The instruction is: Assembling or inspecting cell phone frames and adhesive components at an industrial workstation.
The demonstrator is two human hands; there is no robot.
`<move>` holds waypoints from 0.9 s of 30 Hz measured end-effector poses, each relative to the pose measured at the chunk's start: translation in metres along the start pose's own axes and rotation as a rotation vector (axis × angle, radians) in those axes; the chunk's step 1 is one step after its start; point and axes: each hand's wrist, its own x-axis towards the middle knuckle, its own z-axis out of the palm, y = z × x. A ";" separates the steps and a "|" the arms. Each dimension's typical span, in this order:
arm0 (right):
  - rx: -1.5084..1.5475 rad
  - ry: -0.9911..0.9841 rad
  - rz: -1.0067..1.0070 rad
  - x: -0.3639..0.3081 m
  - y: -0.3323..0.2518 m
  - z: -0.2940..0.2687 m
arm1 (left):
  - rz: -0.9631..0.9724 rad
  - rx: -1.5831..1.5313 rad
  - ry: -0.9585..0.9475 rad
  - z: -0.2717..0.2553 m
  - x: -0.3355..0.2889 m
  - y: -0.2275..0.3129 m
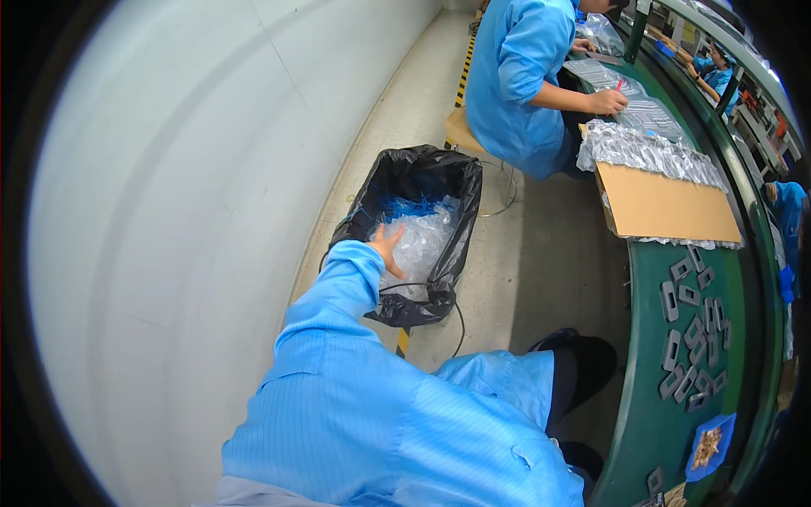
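My left hand, in a blue sleeve, reaches into a bin lined with a black plastic bag. Its fingers are spread, with the palm over a heap of crumpled clear plastic. I cannot tell whether the fingers touch the plastic. Blue stringy scraps lie in the bin beyond the heap. My right hand is out of sight.
A pale wall rises on the left. Right, a green bench carries several grey rectangular frames, a cardboard sheet on plastic wrap, and a blue tray. A co-worker sits on a stool beyond the bin.
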 end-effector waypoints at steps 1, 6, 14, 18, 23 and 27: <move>0.018 0.037 -0.016 0.003 -0.002 0.003 | -0.007 0.134 -0.166 0.007 0.004 0.008; -0.118 0.097 0.050 -0.014 -0.004 0.002 | -0.012 0.173 -0.086 0.040 0.025 0.010; 0.032 -0.011 0.009 0.006 -0.008 0.003 | -0.097 -0.316 0.768 -0.028 0.001 -0.012; 0.052 0.115 0.088 -0.127 0.062 -0.009 | -0.163 -0.050 0.858 -0.025 0.019 -0.046; 0.096 -0.113 0.050 -0.003 0.002 -0.004 | -0.325 0.150 0.600 -0.018 0.023 -0.036; 0.162 -0.118 0.138 -0.032 0.012 -0.007 | -0.358 0.138 0.610 0.012 0.063 -0.056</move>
